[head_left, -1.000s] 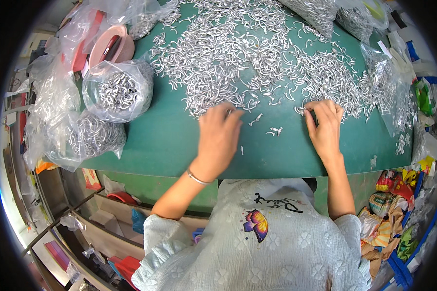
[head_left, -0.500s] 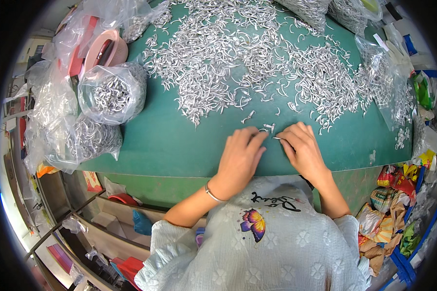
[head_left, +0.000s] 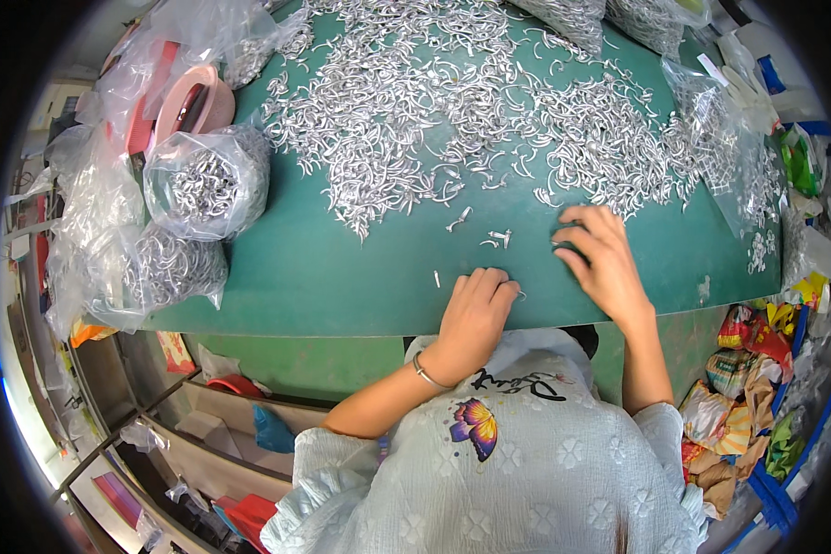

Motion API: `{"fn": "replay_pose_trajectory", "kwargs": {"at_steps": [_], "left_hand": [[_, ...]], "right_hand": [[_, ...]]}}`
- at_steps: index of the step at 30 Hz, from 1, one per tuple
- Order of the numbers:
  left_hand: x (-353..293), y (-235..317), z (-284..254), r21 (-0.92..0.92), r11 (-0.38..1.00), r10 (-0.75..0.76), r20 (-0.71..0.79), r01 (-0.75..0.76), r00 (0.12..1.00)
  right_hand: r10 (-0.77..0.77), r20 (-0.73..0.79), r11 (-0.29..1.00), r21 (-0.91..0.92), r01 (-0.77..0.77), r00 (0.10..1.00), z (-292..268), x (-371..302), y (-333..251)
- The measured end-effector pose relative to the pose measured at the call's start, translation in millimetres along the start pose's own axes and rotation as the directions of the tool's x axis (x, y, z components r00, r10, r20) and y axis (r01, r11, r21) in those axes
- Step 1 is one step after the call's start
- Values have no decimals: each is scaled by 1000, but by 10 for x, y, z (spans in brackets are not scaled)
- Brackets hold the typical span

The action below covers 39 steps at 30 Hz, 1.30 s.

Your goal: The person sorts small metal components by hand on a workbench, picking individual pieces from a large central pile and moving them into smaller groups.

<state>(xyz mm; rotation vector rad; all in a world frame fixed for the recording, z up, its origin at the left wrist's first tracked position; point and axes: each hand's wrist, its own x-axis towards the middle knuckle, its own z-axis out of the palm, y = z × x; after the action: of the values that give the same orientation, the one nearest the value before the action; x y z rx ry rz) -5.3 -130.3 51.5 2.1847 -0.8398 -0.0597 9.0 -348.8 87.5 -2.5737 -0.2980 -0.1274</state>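
Note:
My left hand [head_left: 476, 312] rests low over the green table [head_left: 342, 291] near its front edge, fingers curled together. A small curved silver metal piece [head_left: 523, 295] shows at its fingertips. Farther right, my right hand [head_left: 604, 257] is raised just below the heap, its fingers bent and a tiny silver piece [head_left: 556, 244] at the thumb and fingertips, mostly hidden. Between hands and heap lie a few loose pieces [head_left: 496, 239], with another piece [head_left: 458, 219] slightly farther off. One short piece [head_left: 437, 278] lies left of my left hand. Curved silver metal pieces [head_left: 379, 120] spread widely across the far table.
Clear plastic bags of metal pieces [head_left: 208, 189] stand at the left, beside a pink basket [head_left: 214, 100]. More filled bags [head_left: 577, 20] sit at the back right. Another clear bag [head_left: 711, 129] lies along the right side. Colourful packages [head_left: 725, 388] are stacked below right.
My left hand has drawn back toward the front edge. My right hand has moved right and away from the left. A short piece now shows where my left hand was.

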Motion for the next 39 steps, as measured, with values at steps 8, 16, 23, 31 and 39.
{"fn": "replay_pose_trajectory", "kwargs": {"at_steps": [8,16,23,31,39], "left_hand": [[121,106,35,-33,999,15,-62,-17,998],[86,27,-81,-5,998,-63,-90,62,994],[88,31,-158,-43,989,-148,-106,144,983],[179,90,-256,-367,872,-368,-53,324,928],[153,69,-234,-536,708,-538,14,461,843]], "right_hand": [[27,-257,991,-120,-59,966,236,333,-94],[45,-229,992,-106,-71,972,230,428,-38],[9,-330,979,-191,-76,944,252,448,42],[39,-72,993,118,-30,997,50,-4,-292],[62,-120,995,84,-52,991,121,-237,-198]]}}
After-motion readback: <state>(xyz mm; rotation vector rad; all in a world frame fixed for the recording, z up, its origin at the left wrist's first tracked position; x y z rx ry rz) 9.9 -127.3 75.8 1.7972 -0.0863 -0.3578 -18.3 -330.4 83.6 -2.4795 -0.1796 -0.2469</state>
